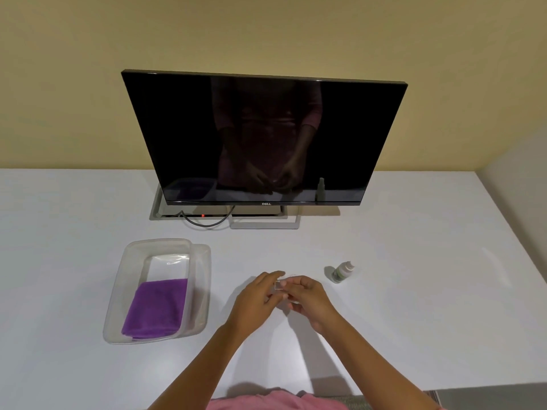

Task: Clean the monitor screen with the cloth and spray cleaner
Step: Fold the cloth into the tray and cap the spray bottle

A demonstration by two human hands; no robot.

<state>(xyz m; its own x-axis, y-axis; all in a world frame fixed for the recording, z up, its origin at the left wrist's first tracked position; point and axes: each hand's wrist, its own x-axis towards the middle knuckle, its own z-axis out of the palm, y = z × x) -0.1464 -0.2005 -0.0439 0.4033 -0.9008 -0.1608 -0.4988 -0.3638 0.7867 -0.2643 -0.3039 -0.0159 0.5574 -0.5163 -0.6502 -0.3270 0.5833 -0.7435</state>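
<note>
Monitor (263, 137) bezel reads "DELL".

Small clear item (279, 284) pinched between the fingertips of left hand (257, 300) and right hand (307, 300): too small to be identified. Spray bottle (342, 271): label unreadable. Purple cloth (157, 309): near edge blurred behind the container wall (118, 294). Both forearms cut off at the bottom edge.

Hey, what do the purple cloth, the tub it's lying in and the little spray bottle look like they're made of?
Purple cloth: soft napped fabric, probably microfiber; fuzzy matte surface, folded flat.
Tub: clear, slightly cloudy plastic; the white table shows through its walls, and the rim catches glossy highlights.
Spray bottle: likely plastic, with a white top and a darker, greenish body; too small to be sure.
</note>
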